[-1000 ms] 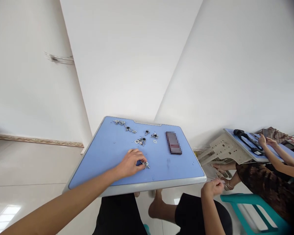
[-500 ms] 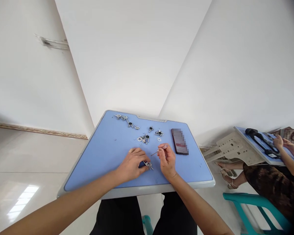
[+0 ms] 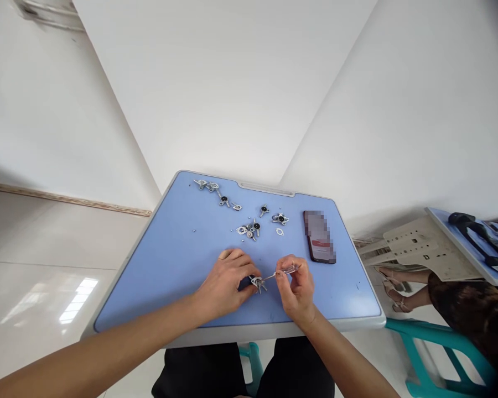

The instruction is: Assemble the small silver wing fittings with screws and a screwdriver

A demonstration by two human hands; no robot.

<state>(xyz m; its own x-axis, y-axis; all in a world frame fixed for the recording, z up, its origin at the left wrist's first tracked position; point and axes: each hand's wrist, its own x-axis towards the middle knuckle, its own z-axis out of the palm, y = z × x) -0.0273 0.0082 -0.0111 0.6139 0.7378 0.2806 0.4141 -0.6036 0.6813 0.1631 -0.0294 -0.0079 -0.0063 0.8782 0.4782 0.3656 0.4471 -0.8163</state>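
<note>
My left hand is closed on a small metal fitting with prongs and a dark part, low over the front of the blue table. In my right hand is a thin screwdriver with a clear, pinkish handle. Its tip meets the fitting, though the exact contact point is too small to make out. Beyond my hands lies a cluster of similar metal parts. Nearby are a flat oval plate and two black-centred fittings, one of them here.
More metal fittings lie along the far left edge, with tiny screws scattered about. A phone rests on the right side. Walls stand behind the table. To the right are a teal stool and another table, where a person sits.
My right hand has brought the screwdriver tip from beside the fitting onto it. The left hand keeps its hold. The camera view has shifted slightly.
</note>
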